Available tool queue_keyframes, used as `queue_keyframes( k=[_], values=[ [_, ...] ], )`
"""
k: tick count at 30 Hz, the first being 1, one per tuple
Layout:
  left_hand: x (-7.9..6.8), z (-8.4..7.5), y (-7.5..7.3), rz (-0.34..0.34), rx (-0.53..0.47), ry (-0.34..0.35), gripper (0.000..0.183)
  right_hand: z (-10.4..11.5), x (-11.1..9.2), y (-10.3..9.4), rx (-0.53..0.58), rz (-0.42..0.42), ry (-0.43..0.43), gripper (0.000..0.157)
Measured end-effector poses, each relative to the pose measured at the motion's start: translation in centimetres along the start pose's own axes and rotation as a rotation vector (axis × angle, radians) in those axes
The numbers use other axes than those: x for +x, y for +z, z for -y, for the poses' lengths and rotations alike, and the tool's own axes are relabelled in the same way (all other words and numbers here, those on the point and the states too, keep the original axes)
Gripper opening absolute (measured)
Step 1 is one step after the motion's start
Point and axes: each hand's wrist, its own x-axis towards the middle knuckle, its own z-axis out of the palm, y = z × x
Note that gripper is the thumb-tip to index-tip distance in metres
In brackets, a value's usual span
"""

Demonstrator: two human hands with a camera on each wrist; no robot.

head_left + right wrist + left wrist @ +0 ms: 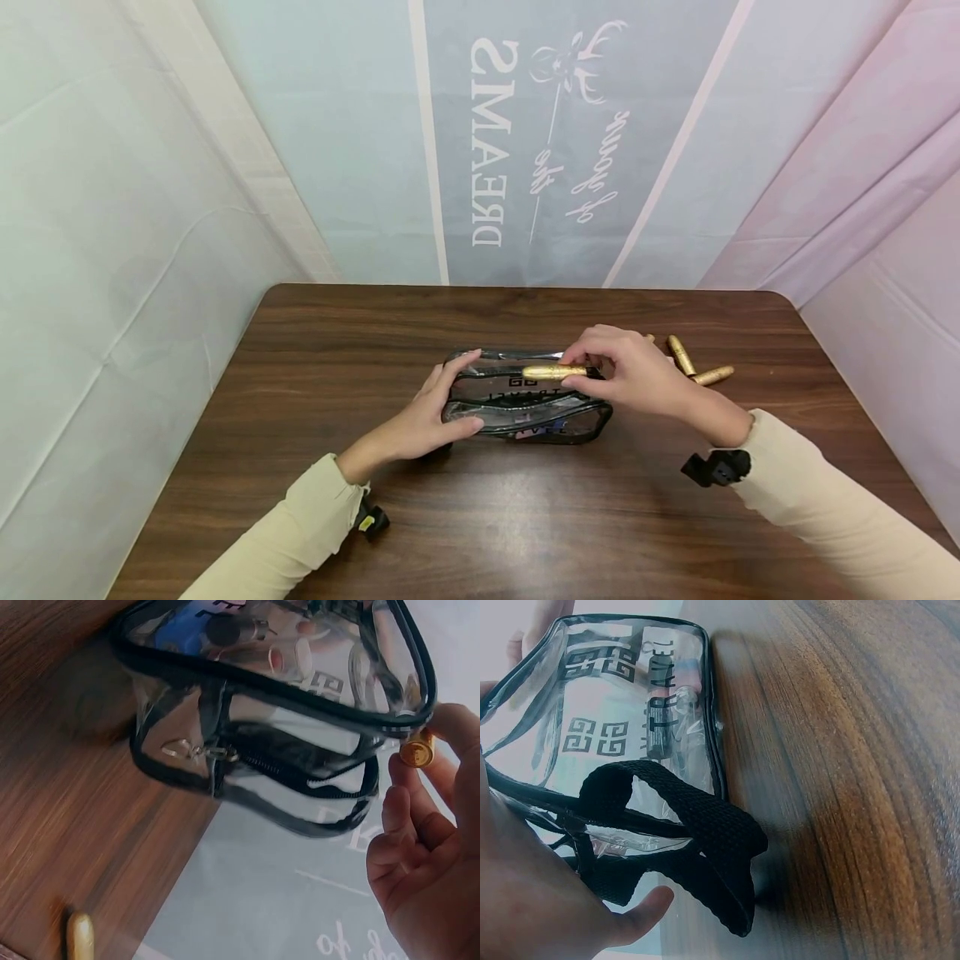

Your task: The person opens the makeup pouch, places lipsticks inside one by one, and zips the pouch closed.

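A clear plastic toiletry bag point(525, 425) with black piping stands on the table, its zipped top parted. My left hand point(420, 421) holds the bag's left end, fingers at the back rim and thumb at the front. Above the opening, my right hand point(633, 375) pinches a gold lipstick tube point(553, 372) between thumb and fingers. The tube's round end point(417, 751) shows in the right wrist view. Through the bag's wall I see a dark cylinder point(660, 705) and other small items. A black strap loop point(705, 817) hangs at the end near my left hand.
More gold tubes point(680, 357) lie on the wooden table point(337, 333), right of the bag and behind my right wrist. One is partly hidden by that hand. A printed curtain point(517, 150) hangs behind the table, with pale cloth point(112, 250) at the left side.
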Motion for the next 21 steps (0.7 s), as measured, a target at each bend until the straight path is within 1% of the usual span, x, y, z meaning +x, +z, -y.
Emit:
queue_keyframes(
  k=[8,15,21],
  values=[
    [-0.1,0.0,0.1,-0.006,0.007,0.005,0.076,0.8,0.6,1.0,-0.097,-0.022,-0.030,0.020],
    [0.0,0.0,0.2,-0.007,0.003,0.001,0.076,1.0,0.6,2.0,-0.144,-0.040,-0.057,0.018],
    [0.1,0.2,0.1,-0.010,0.001,0.026,0.076,0.9,0.5,2.1,-0.159,-0.050,-0.061,0.017]
  ],
)
